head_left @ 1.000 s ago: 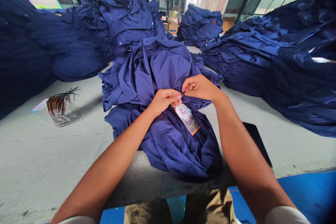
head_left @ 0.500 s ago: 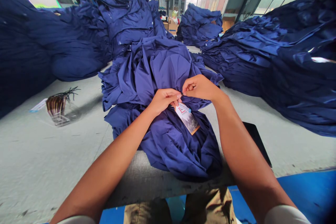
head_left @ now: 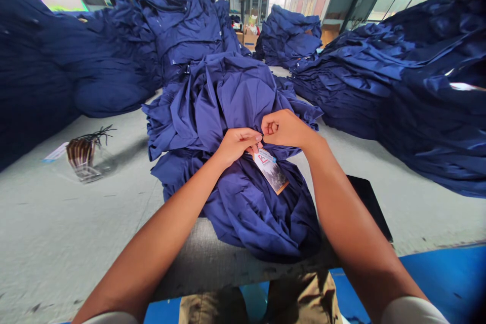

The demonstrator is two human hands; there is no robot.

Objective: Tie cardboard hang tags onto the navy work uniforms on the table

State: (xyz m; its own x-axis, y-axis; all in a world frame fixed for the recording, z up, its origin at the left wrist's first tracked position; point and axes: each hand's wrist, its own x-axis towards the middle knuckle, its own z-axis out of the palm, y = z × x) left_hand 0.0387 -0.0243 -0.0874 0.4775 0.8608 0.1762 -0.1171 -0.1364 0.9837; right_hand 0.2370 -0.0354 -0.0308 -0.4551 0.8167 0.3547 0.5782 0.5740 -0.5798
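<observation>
A crumpled navy blue garment (head_left: 243, 197) lies in front of me on the grey table (head_left: 56, 233). A paper hang tag (head_left: 270, 170), white with a dark printed picture, hangs on the cloth just below my fingers. My left hand (head_left: 237, 144) is closed, pinching the garment's fabric at the top of the tag. My right hand (head_left: 284, 128) is closed in a pinch right beside it, fingertips meeting the left hand's at the tag's fastening point. What the right fingers grip is too small to make out.
A clear bag of hang tags with black strings (head_left: 84, 154) sits at the left. A black flat tablet-like object (head_left: 366, 202) lies by my right forearm. Large piles of navy garments (head_left: 398, 91) surround the table on the left, back and right.
My right hand has curled tighter and shifted slightly left against the left hand. The garment and tag stay in place.
</observation>
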